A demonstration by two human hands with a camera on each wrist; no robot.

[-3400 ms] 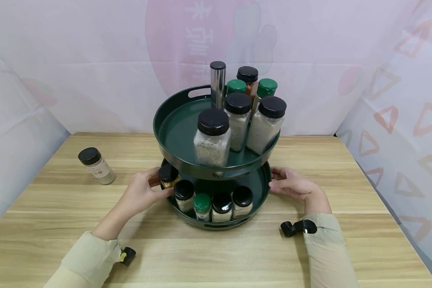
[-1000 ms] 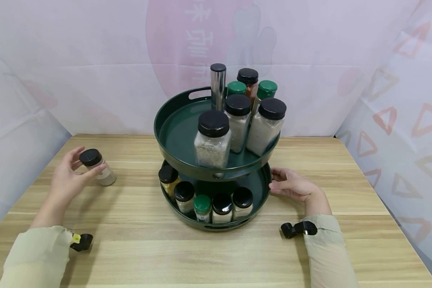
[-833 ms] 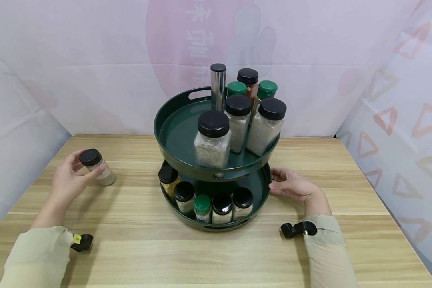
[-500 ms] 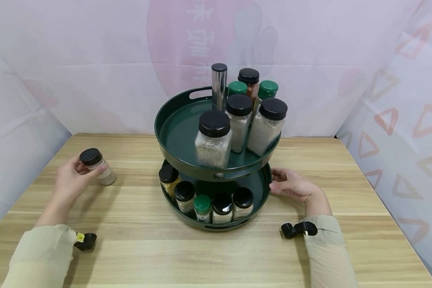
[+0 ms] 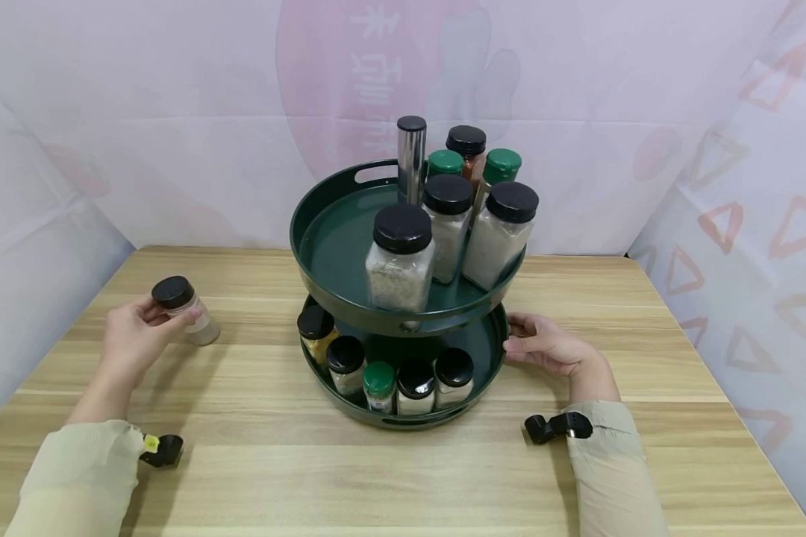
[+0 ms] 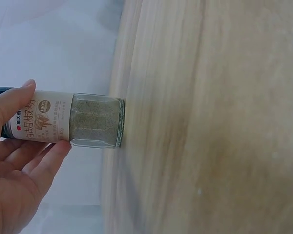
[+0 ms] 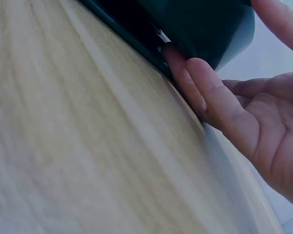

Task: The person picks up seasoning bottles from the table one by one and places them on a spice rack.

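Observation:
My left hand holds a white pepper jar with a black lid, at the left of the table. Thumb and fingers wrap round its upper part and label, as the left wrist view shows; the glass base appears to stand on the wood. My right hand grips the right edge of the lower tray of a dark green two-tier spice rack. In the right wrist view its fingers reach under the tray wall, with the thumb higher up; part of that grip is hidden.
On the upper tray, black- and green-lidded spice jars crowd the right half around a steel post. Several smaller jars, one a green-lidded jar, line the lower tray's front. A white printed cloth hangs behind the wooden table.
My left hand has left the lower tray's left side, moved left to the pepper jar and closed round it. The right hand has stayed at the tray's edge.

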